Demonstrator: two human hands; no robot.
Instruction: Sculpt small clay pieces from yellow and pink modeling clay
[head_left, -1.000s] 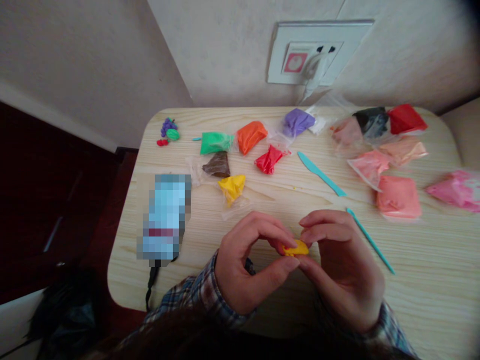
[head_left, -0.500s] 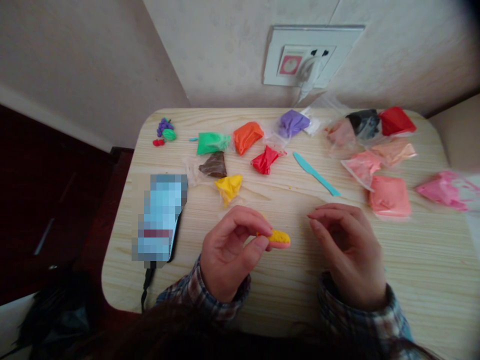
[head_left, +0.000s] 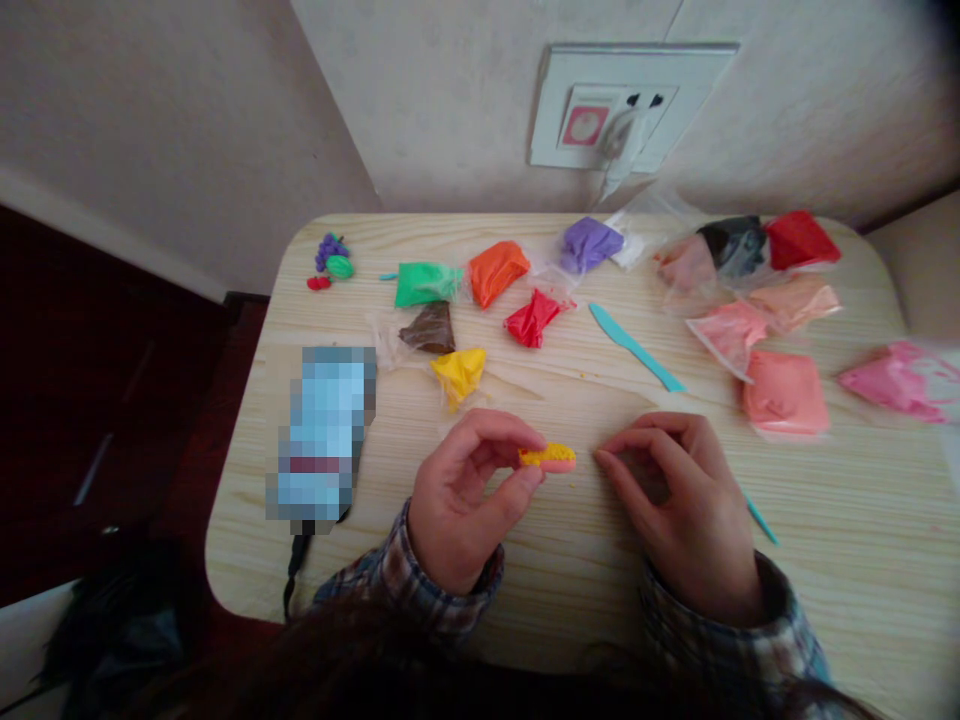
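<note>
Between thumb and fingers, my left hand (head_left: 469, 500) pinches a small clay piece (head_left: 556, 459), bumpy yellow on top with a salmon-pink layer below. It is held just above the table. To its right, my right hand (head_left: 679, 505) has its thumb and fingertips pressed together, a short gap from the clay piece; whatever may be in that pinch is too small to make out. A thin teal clay tool (head_left: 762, 519) lies on the table beside my right hand, partly hidden by it. Tiny yellow crumbs dot the wood near both hands.
Across the wooden table (head_left: 525, 560) lie a teal plastic knife (head_left: 636, 347), a yellow clay packet (head_left: 459, 375), a red clay packet (head_left: 534, 318), a salmon clay packet (head_left: 786, 392) and several others. Small clay fruits (head_left: 331, 254) sit back left. A phone (head_left: 322, 435) with a cable lies left.
My right hand has moved left, closer to the clay piece, uncovering more of the thin teal tool. The left hand keeps its pinch, with the piece slightly raised and turned.
</note>
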